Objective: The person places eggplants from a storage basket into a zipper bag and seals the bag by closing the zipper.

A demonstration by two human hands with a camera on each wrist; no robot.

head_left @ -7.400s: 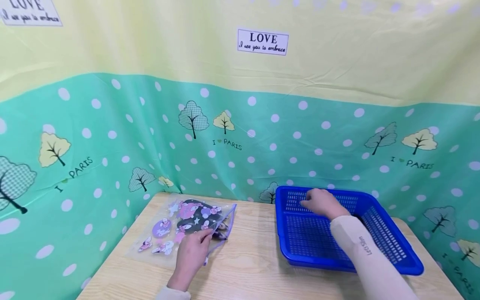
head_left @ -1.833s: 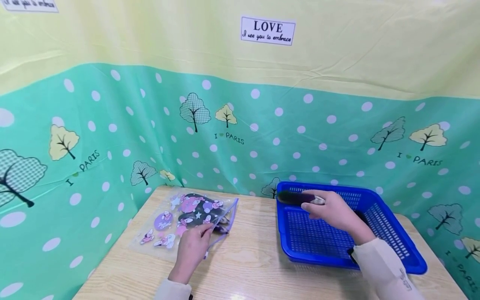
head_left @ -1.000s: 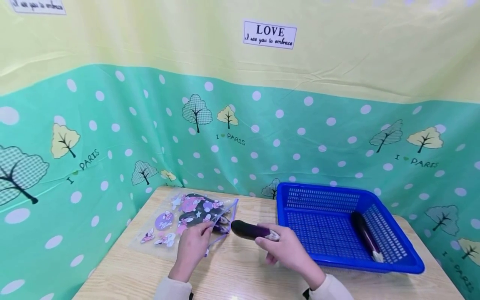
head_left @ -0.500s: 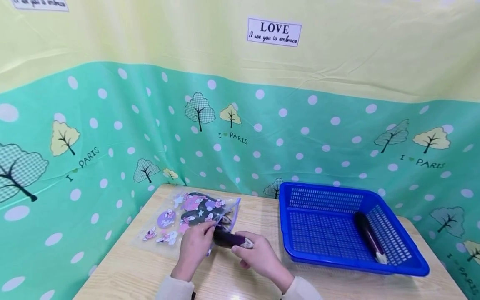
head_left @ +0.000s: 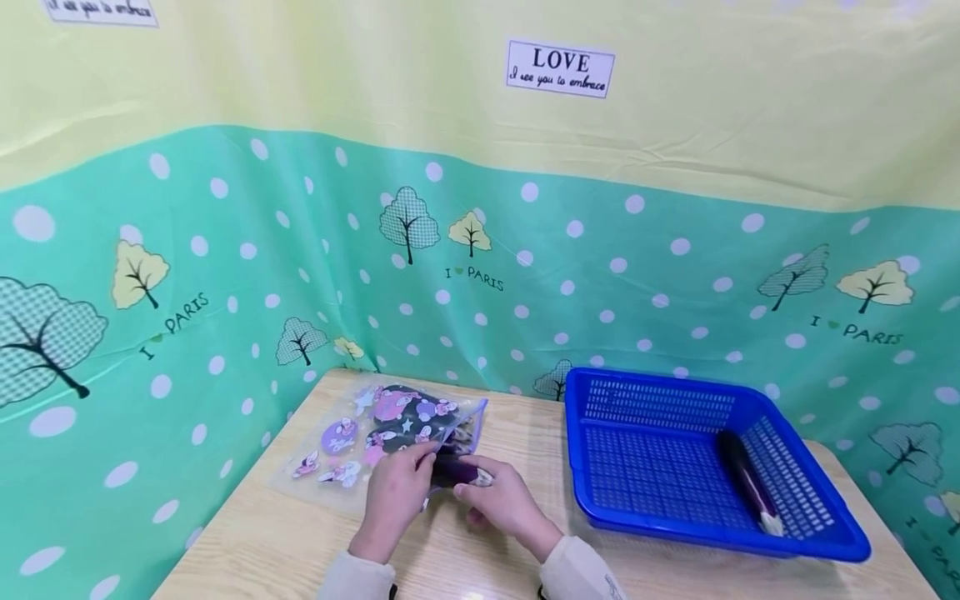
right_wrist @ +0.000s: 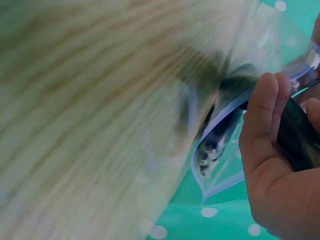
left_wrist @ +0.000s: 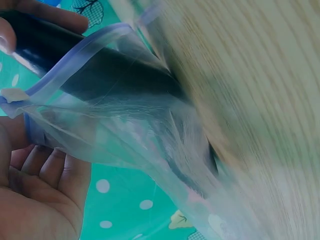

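Note:
My left hand [head_left: 397,497] pinches the purple-edged mouth of a clear zip bag [head_left: 341,477] printed with pink and purple cartoon figures. My right hand [head_left: 504,498] grips an eggplant [head_left: 459,472] by its pale stem end. In the left wrist view, the dark front part of that eggplant [left_wrist: 125,75] lies inside the bag's mouth, behind the clear plastic. More dark eggplants [head_left: 408,417] show through the printed film, and a stem end [right_wrist: 209,155] shows at the bag's opening in the right wrist view. My left fingers hide part of the opening in the head view.
A blue plastic basket [head_left: 645,527] stands at the right of the wooden table [head_left: 517,575]. One eggplant [head_left: 746,479] lies along its right side. A green and yellow printed curtain [head_left: 480,233] hangs behind and on both sides of the table.
My right hand has taken an eggplant from the basket, carried it left and pushed its front end into the bag. The left hand has kept its hold on the bag's edge.

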